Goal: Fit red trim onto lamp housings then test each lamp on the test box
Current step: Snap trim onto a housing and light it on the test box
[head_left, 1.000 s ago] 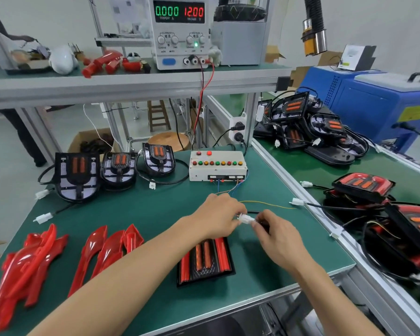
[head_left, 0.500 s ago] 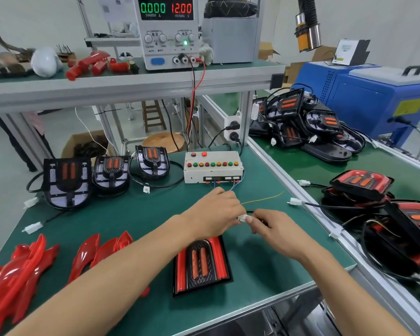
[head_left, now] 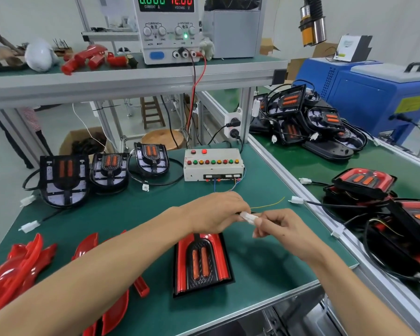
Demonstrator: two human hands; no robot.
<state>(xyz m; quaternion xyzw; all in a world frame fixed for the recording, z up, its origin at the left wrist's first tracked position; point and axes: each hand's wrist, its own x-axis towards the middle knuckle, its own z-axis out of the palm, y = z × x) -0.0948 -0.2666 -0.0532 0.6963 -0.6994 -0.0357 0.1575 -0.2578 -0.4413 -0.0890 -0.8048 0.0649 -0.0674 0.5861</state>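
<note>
A lamp housing with red trim fitted lies on the green mat near the front edge, unlit. Just above it my left hand and my right hand meet at a white plug connector, each pinching one end. Thin coloured wires run from it back to the white test box with its row of coloured buttons. Three untrimmed black housings stand in a row left of the box. Loose red trim pieces lie at the front left.
A power supply reading 12.00 V sits on the upper shelf, with red and black leads hanging down. Piles of lamps and trimmed lamps crowd the right bench, cables trailing over the aluminium rail. A blue machine stands behind.
The view has dropped and moved closer. My hands have stayed together at the connector, lifting slightly; the white plug now shows more clearly between them.
</note>
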